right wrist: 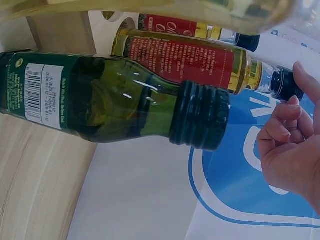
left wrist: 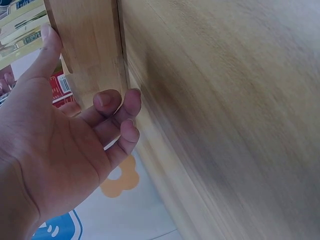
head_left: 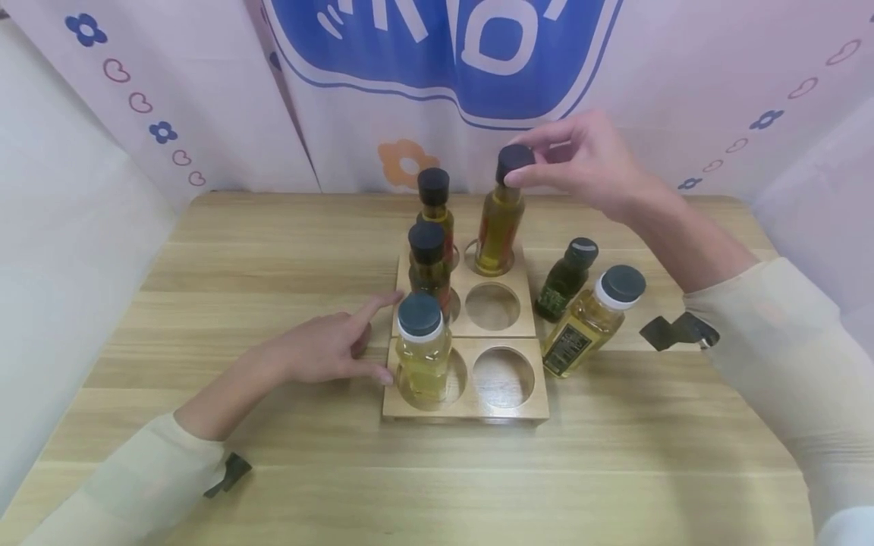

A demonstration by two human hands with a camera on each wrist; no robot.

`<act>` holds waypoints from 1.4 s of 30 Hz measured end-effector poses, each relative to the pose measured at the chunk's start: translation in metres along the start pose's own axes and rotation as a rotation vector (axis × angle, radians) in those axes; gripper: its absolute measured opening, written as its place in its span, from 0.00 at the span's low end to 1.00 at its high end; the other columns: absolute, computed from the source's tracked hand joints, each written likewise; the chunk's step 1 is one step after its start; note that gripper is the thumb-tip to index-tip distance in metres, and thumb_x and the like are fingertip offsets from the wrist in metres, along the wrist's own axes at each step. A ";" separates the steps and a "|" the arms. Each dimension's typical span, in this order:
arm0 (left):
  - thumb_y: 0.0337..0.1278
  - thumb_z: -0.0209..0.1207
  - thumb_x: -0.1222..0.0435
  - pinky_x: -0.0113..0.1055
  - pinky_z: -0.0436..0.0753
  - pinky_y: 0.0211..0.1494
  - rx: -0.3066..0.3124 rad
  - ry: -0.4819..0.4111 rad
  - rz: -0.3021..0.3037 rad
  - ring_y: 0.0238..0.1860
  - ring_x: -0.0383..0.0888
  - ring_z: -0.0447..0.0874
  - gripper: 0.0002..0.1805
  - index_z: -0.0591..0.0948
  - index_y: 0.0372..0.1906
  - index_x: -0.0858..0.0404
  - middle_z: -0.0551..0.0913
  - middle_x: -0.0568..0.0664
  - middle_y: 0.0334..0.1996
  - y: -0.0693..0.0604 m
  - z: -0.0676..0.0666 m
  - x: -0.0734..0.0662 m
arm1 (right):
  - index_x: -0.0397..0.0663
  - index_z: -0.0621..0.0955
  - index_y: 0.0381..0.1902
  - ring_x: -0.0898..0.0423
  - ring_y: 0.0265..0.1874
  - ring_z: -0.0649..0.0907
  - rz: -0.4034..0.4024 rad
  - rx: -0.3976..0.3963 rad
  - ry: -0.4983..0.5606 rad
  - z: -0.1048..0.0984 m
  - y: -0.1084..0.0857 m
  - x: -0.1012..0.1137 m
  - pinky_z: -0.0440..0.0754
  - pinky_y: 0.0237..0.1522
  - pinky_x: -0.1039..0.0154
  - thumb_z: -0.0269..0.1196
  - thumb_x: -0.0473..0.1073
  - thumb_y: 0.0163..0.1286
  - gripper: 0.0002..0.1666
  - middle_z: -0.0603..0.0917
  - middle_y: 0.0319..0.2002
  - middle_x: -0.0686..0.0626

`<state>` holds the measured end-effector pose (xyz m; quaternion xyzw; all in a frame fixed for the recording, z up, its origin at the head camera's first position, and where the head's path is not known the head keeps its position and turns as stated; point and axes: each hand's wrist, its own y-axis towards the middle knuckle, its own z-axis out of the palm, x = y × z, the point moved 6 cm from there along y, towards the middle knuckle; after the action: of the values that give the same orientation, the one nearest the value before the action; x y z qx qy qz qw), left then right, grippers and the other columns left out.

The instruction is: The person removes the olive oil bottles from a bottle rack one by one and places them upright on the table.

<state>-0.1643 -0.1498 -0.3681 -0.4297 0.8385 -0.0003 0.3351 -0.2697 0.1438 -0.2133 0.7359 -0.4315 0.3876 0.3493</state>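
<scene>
A wooden bottle rack (head_left: pixel 470 413) with round holes sits on the table. At its back right hole my right hand (head_left: pixel 583 163) pinches the black cap of a red-labelled oil bottle (head_left: pixel 501 224) between thumb and fingers. The bottle stands nearly upright, its base in or at the hole. My left hand (head_left: pixel 324 349) touches the rack's left side with thumb and index finger spread, the other fingers loosely bent. Two black-capped oil bottles (head_left: pixel 435 199) fill the back and middle left holes. A green-capped clear oil bottle (head_left: pixel 423 364) occupies the front left hole.
Right of the rack stand a small dark green bottle (head_left: pixel 561 284) and a pale oil bottle with a green cap (head_left: pixel 586 326). The wooden table (head_left: pixel 273 258) extends on both sides. Behind it hangs a printed white curtain (head_left: pixel 225 83).
</scene>
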 end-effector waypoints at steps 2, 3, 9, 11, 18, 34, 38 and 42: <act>0.53 0.69 0.36 0.37 0.74 0.30 -0.001 0.001 0.003 0.23 0.39 0.69 0.62 0.45 0.84 0.50 0.75 0.45 0.22 0.000 0.001 0.000 | 0.44 0.90 0.50 0.60 0.20 0.73 -0.002 -0.010 0.012 -0.001 0.000 0.001 0.63 0.22 0.67 0.76 0.35 0.63 0.16 0.76 0.25 0.51; 0.53 0.69 0.36 0.37 0.74 0.30 -0.003 0.001 0.005 0.23 0.39 0.69 0.62 0.45 0.84 0.50 0.75 0.45 0.22 0.000 0.001 0.000 | 0.43 0.90 0.50 0.60 0.20 0.73 -0.002 -0.016 0.018 -0.002 -0.001 0.002 0.62 0.22 0.67 0.76 0.35 0.63 0.16 0.76 0.25 0.51; 0.53 0.69 0.36 0.37 0.74 0.30 -0.003 -0.004 0.004 0.23 0.39 0.69 0.62 0.45 0.84 0.49 0.74 0.45 0.22 0.000 0.002 0.001 | 0.43 0.89 0.51 0.60 0.25 0.80 0.005 -0.051 0.061 -0.004 -0.002 0.004 0.69 0.24 0.69 0.76 0.36 0.63 0.17 0.77 0.25 0.50; 0.53 0.69 0.36 0.37 0.74 0.30 -0.003 -0.004 0.000 0.22 0.39 0.69 0.63 0.45 0.84 0.49 0.74 0.45 0.22 0.000 0.002 0.001 | 0.44 0.90 0.50 0.60 0.25 0.80 -0.002 -0.072 0.068 -0.006 -0.002 0.005 0.70 0.24 0.69 0.76 0.37 0.64 0.16 0.78 0.25 0.50; 0.55 0.69 0.36 0.37 0.74 0.30 -0.009 -0.010 0.014 0.23 0.39 0.70 0.62 0.45 0.84 0.50 0.75 0.45 0.23 -0.002 0.003 0.000 | 0.44 0.91 0.43 0.58 0.22 0.74 -0.028 -0.178 0.224 -0.016 -0.003 0.007 0.70 0.24 0.69 0.76 0.32 0.62 0.11 0.83 0.27 0.50; 0.55 0.70 0.38 0.37 0.74 0.30 -0.001 -0.033 0.015 0.24 0.40 0.70 0.62 0.44 0.84 0.49 0.75 0.46 0.23 0.000 0.003 0.001 | 0.25 0.87 0.40 0.53 0.18 0.66 -0.266 -0.333 0.467 -0.064 -0.010 0.027 0.60 0.23 0.67 0.73 0.24 0.60 0.10 0.78 0.21 0.44; 0.55 0.70 0.38 0.37 0.74 0.30 -0.003 -0.040 0.012 0.23 0.40 0.70 0.62 0.44 0.84 0.50 0.75 0.46 0.22 -0.001 0.003 0.000 | 0.25 0.88 0.41 0.51 0.19 0.66 -0.216 -0.356 0.442 -0.072 -0.011 0.021 0.61 0.24 0.66 0.74 0.26 0.60 0.11 0.79 0.23 0.43; 0.55 0.69 0.38 0.37 0.73 0.30 -0.004 -0.052 0.018 0.23 0.40 0.70 0.62 0.44 0.84 0.50 0.74 0.46 0.22 -0.001 0.003 0.000 | 0.28 0.88 0.43 0.52 0.20 0.67 -0.099 -0.385 0.434 -0.075 -0.013 0.007 0.65 0.24 0.69 0.78 0.30 0.59 0.15 0.79 0.25 0.44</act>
<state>-0.1618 -0.1499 -0.3701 -0.4228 0.8332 0.0157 0.3560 -0.2761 0.2100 -0.1752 0.5763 -0.3758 0.4293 0.5851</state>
